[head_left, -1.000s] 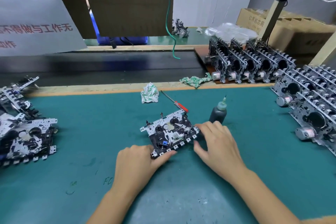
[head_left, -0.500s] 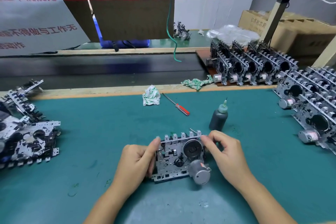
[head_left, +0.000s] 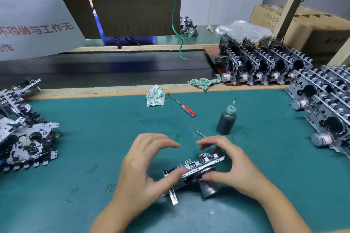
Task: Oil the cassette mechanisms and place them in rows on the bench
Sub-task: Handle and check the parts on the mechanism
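Observation:
A metal cassette mechanism [head_left: 197,170] with a round motor on its underside is held tilted on edge just above the green mat, near the front middle. My left hand [head_left: 145,168] pinches its left end with thumb and fingers. My right hand [head_left: 231,164] grips its right end, and a thin metal rod sticks up past the fingers. A dark oil bottle [head_left: 226,120] with a needle tip stands upright just behind my right hand.
Rows of upright mechanisms [head_left: 263,64] stand at the back right and more mechanisms [head_left: 329,111] along the right edge. A pile of flat mechanisms [head_left: 24,134] lies at the left. A red-handled screwdriver [head_left: 182,105] and crumpled cloths [head_left: 155,96] lie behind.
The mechanism lay face up a second ago, was flipped motor side up, and is now turned on edge and drawn closer to me between both hands.

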Demonstrator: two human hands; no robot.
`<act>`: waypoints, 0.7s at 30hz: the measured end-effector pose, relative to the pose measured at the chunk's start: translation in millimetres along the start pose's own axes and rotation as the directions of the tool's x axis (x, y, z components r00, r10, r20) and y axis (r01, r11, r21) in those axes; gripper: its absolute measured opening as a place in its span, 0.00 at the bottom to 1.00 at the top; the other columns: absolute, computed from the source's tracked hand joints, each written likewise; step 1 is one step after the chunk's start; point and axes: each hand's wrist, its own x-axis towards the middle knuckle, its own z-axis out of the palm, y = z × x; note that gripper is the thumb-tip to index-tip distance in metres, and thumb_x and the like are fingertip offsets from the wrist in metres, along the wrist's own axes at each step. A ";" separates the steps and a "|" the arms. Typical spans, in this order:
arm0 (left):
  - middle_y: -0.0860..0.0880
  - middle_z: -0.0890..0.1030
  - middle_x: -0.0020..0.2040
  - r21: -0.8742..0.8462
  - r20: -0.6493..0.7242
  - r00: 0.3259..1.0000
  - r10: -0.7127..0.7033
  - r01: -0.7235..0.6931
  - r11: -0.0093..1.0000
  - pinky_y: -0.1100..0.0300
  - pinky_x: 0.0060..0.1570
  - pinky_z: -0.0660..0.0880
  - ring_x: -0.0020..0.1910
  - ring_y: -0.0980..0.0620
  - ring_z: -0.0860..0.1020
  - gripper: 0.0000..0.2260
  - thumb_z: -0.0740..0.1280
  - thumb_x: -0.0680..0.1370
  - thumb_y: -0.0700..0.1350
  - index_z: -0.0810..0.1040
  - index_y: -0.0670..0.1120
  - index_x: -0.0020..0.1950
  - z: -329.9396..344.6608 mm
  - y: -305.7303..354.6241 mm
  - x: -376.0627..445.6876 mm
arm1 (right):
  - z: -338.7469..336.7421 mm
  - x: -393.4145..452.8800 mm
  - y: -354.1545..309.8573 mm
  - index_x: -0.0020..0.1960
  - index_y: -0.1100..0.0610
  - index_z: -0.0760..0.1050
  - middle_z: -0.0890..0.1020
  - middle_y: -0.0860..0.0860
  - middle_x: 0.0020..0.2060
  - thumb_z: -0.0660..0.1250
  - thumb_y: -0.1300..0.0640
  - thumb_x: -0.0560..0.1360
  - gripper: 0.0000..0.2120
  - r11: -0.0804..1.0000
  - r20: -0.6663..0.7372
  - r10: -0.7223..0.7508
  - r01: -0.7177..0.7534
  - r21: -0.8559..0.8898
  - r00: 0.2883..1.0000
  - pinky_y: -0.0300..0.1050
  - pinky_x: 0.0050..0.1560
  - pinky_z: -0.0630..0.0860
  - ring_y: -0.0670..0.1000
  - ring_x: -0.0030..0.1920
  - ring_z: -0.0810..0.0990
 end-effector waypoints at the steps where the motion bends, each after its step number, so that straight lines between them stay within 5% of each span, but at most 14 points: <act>1: 0.60 0.76 0.51 0.011 0.073 0.997 0.016 -0.017 1.000 0.61 0.54 0.69 0.54 0.57 0.74 0.15 0.66 0.74 0.61 0.77 0.54 0.54 0.0 4.7 2.3 | 0.4 1.3 -0.4 0.55 0.39 0.76 0.78 0.40 0.50 0.74 0.43 0.60 0.24 1.000 0.014 -0.015 0.015 0.013 1.000 0.33 0.56 0.67 0.47 0.57 0.75; 4: 0.60 0.77 0.56 0.124 0.255 0.962 0.102 -0.137 0.983 0.57 0.58 0.68 0.57 0.56 0.74 0.16 0.65 0.75 0.62 0.79 0.57 0.58 3.3 13.9 8.2 | 2.5 2.2 -1.4 0.50 0.39 0.78 0.80 0.41 0.47 0.74 0.46 0.60 0.18 0.996 -0.019 -0.015 0.016 0.086 1.000 0.35 0.55 0.70 0.48 0.53 0.77; 7: 0.60 0.80 0.53 0.190 0.283 0.949 0.137 -0.196 0.962 0.57 0.55 0.69 0.54 0.55 0.74 0.12 0.62 0.77 0.56 0.82 0.56 0.54 9.5 18.0 15.4 | 3.9 1.5 -0.9 0.48 0.39 0.78 0.80 0.42 0.46 0.75 0.47 0.60 0.18 0.992 -0.027 0.020 -0.016 0.128 0.999 0.33 0.54 0.70 0.46 0.52 0.78; 15: 0.61 0.82 0.51 -0.050 0.385 0.913 0.136 -0.127 0.991 0.55 0.55 0.72 0.54 0.56 0.75 0.13 0.61 0.79 0.46 0.81 0.54 0.59 5.8 5.0 24.2 | 3.8 0.4 -0.4 0.46 0.40 0.78 0.80 0.44 0.44 0.75 0.45 0.59 0.16 0.991 -0.010 0.076 -0.074 0.112 0.997 0.44 0.55 0.73 0.48 0.48 0.79; 21: 0.57 0.82 0.52 -0.050 0.358 0.923 0.142 -0.133 0.990 0.58 0.55 0.73 0.54 0.56 0.75 0.12 0.61 0.79 0.44 0.82 0.47 0.58 9.4 4.6 19.9 | 4.4 3.3 -3.2 0.44 0.38 0.78 0.79 0.43 0.42 0.74 0.44 0.60 0.14 0.997 -0.035 0.031 -0.028 0.077 0.999 0.43 0.52 0.73 0.49 0.46 0.78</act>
